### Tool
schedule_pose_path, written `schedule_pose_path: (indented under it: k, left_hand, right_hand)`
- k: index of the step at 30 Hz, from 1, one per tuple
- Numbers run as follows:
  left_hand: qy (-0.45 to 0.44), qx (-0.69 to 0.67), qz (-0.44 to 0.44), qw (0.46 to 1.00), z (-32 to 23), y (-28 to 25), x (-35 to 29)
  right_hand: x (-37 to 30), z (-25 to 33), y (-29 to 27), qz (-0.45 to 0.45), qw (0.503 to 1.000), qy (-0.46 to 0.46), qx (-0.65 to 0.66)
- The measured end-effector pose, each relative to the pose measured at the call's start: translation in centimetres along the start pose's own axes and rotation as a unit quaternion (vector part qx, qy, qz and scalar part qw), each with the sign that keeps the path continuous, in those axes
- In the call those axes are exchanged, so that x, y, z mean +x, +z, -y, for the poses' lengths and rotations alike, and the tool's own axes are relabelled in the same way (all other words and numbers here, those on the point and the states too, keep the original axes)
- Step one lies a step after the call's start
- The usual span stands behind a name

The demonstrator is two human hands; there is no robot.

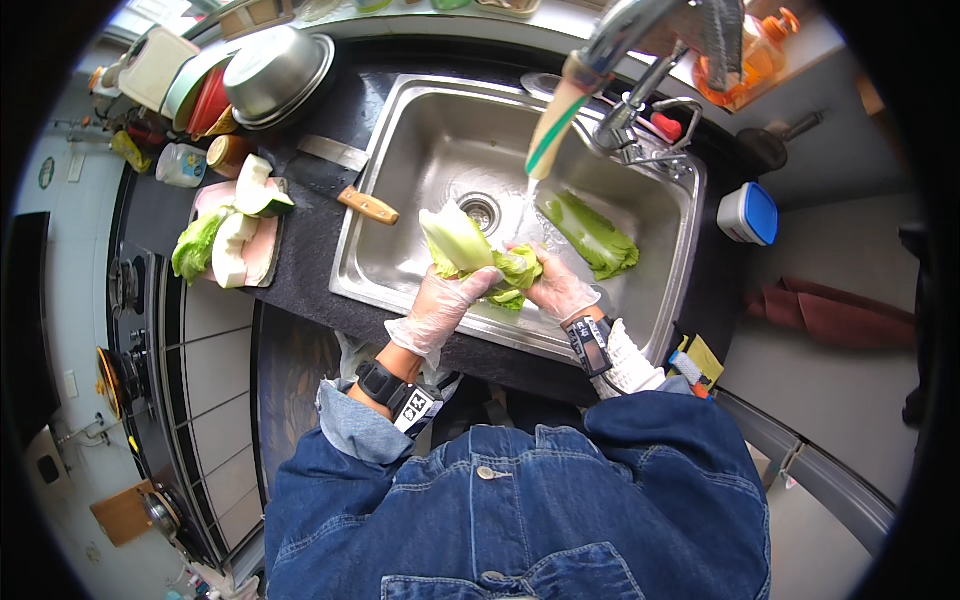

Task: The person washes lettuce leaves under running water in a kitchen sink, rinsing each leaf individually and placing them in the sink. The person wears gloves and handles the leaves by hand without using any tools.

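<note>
Over the front of the steel sink, both my hands wear clear plastic gloves. My left hand is closed on a napa cabbage leaf, its pale stem pointing up toward the drain. The green, frilly end of that leaf is pinched in my right hand, close to the running water. Water falls from a striped hose fitted on the tap. To the right, another cabbage leaf lies on the sink floor. Some of my fingertips are hidden behind the leaf.
A wooden-handled knife rests across the sink's left rim. Further left, a pink board bears cabbage and white melon pieces. Steel bowls stand at the back left. A blue-lidded tub sits right of the sink.
</note>
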State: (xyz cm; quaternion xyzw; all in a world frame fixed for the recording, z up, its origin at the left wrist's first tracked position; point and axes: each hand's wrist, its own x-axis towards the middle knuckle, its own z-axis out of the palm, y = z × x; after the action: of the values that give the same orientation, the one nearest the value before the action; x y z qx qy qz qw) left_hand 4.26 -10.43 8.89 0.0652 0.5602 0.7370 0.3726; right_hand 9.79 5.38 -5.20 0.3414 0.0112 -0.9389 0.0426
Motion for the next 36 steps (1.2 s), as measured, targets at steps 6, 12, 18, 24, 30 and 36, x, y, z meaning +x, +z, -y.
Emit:
schedule_pose_path:
  k: [6,12,18,24,30,36]
  left_hand:
    - [0.018,0.028,-0.006,0.999,-1.6,-1.9,-1.2]
    - [0.044,0.058,0.015,0.997,-3.3,-3.3,-2.2]
    - [0.037,0.085,0.053,0.994,-4.7,-3.8,-2.2]
    - [0.020,0.062,0.089,0.994,-5.4,-4.5,-3.1]
    - [0.021,0.042,0.063,0.997,-5.7,-6.5,-3.9]
    - [0.019,0.014,0.059,0.998,-6.6,-7.7,-4.1]
  right_hand:
    - [0.2,-1.6,1.9,-0.064,0.998,-0.012,0.005]
    - [-2.3,-4.5,6.6,0.034,0.997,0.028,-0.058]
    - [-2.8,-6.6,7.6,0.097,0.989,0.069,-0.089]
    - [-0.3,-6.8,6.9,0.091,0.994,-0.029,-0.046]
    - [-0.4,-6.8,7.4,0.060,0.994,0.007,0.095]
    - [-2.1,-7.5,10.9,0.001,0.989,-0.103,-0.104]
